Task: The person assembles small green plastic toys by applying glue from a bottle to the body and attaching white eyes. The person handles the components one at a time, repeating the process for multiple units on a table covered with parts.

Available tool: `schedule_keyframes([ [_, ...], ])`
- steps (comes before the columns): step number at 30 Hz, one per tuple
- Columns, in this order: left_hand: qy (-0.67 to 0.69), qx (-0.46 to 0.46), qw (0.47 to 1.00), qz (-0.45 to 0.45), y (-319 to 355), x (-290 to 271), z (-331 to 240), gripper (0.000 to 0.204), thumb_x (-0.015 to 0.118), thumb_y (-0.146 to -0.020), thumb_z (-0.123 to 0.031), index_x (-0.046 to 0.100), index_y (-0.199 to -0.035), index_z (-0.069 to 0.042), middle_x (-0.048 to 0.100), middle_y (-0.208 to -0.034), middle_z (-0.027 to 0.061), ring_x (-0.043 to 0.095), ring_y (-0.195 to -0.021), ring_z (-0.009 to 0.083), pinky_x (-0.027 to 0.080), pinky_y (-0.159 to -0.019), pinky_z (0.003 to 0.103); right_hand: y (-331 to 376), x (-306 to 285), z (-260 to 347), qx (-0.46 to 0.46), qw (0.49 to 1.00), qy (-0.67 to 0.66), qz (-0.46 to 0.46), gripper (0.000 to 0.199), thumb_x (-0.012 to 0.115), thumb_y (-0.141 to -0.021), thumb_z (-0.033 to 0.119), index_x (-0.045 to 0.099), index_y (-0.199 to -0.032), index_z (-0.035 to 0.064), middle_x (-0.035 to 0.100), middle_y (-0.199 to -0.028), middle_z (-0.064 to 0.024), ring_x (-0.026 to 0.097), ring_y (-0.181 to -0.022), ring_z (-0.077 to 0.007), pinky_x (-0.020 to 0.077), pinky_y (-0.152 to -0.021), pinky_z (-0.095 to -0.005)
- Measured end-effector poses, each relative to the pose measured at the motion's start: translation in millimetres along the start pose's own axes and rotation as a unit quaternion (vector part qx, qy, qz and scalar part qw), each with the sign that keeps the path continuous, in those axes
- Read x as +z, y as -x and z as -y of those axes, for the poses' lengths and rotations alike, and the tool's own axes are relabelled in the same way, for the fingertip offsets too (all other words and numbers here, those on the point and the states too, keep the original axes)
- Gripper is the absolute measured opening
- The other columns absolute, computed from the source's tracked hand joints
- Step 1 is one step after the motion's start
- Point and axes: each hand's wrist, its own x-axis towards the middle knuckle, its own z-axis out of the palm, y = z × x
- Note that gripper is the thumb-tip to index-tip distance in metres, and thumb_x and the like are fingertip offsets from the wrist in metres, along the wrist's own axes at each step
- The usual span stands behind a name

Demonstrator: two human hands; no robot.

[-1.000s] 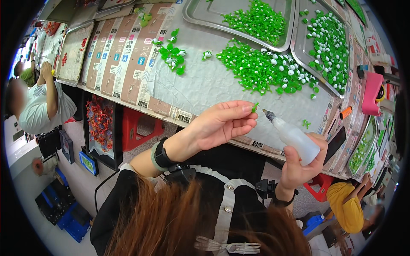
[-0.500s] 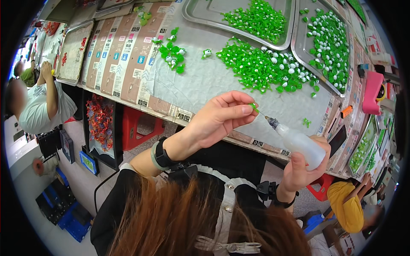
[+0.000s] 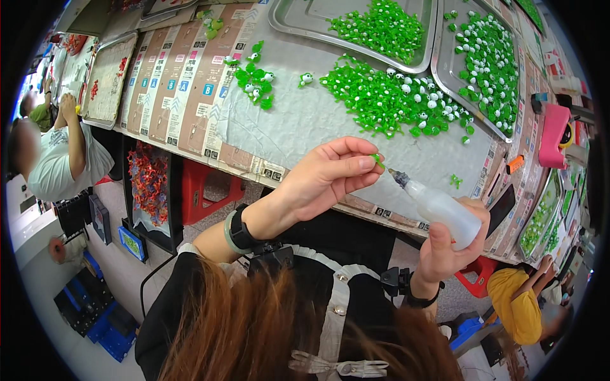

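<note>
My left hand (image 3: pixel 340 166) pinches a small green plastic piece (image 3: pixel 379 160) between thumb and fingertips, above the near edge of the table. My right hand (image 3: pixel 452 244) is wrapped round a translucent white squeeze bottle (image 3: pixel 443 211). The bottle lies tilted, its dark-smeared nozzle (image 3: pixel 399 177) pointing up and left at the green piece, close beside it. On the white sheet beyond my hands spreads a pile of green pieces (image 3: pixel 365 95), many with white eyeballs. A smaller group of green pieces with eyes (image 3: pixel 255 86) lies to the left. One loose green piece (image 3: pixel 455 181) rests right of the bottle.
Metal trays (image 3: pixel 298 28) of green pieces stand at the back and right. A pink tape dispenser (image 3: pixel 554 138), an orange marker (image 3: pixel 515 165) and a dark phone (image 3: pixel 502 206) lie on the right. Co-workers sit at far left (image 3: pixel 60 152) and lower right (image 3: pixel 513 305).
The bottle has shifted slightly left with my right hand, its nozzle drawing a little nearer the green piece. My left hand keeps its pinch almost unmoved.
</note>
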Motion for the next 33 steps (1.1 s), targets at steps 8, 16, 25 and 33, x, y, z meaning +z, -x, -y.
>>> schedule_keyframes([
  [8,-0.015,-0.005,1.000,-0.026,-1.7,-3.8,-1.6,0.012,0.048,-0.078,-0.004,0.049,-0.090,-0.003,0.053,-0.087,0.0073,0.053,-0.079,0.0145,0.046,-0.069,0.023,-12.3,-23.2,-17.7,0.052,0.975,-0.184,-0.117,0.026,0.056,-0.071,0.010,0.044,-0.089,-0.0042,0.048,-0.085,-0.0110,0.048,-0.079,-0.0171,0.0388,-0.070,-0.0284],
  [16,-0.006,0.000,0.999,-0.032,-14.7,-15.7,-0.7,0.011,0.046,-0.080,-0.008,0.047,-0.090,-0.002,0.053,-0.085,0.0070,0.054,-0.076,0.0123,0.047,-0.065,0.019,-67.4,-95.3,-114.3,0.070,0.980,0.077,-0.168,0.041,0.057,-0.067,-0.006,0.032,-0.100,-0.0045,0.049,-0.087,-0.0113,0.050,-0.078,-0.0142,0.0412,-0.068,-0.0222],
  [25,-0.044,-0.040,0.998,-0.031,-17.1,-12.6,3.1,0.012,0.047,-0.080,-0.008,0.050,-0.090,-0.002,0.056,-0.083,0.0094,0.057,-0.075,0.0148,0.048,-0.066,0.022,-59.5,-69.5,-81.6,-0.011,0.933,0.354,-0.065,0.024,0.053,-0.072,0.004,0.044,-0.093,-0.0032,0.050,-0.084,-0.0124,0.050,-0.077,-0.0204,0.0389,-0.067,-0.0283],
  [33,-0.058,-0.074,0.996,-0.005,-6.8,-1.0,-0.4,0.013,0.048,-0.079,-0.006,0.050,-0.090,0.000,0.056,-0.083,0.0104,0.057,-0.074,0.0154,0.049,-0.065,0.022,-82.3,-62.3,-105.0,-0.022,0.884,0.452,0.117,0.014,0.049,-0.071,0.002,0.050,-0.084,-0.0027,0.051,-0.082,-0.0175,0.050,-0.070,-0.0325,0.0398,-0.063,-0.0343],
])
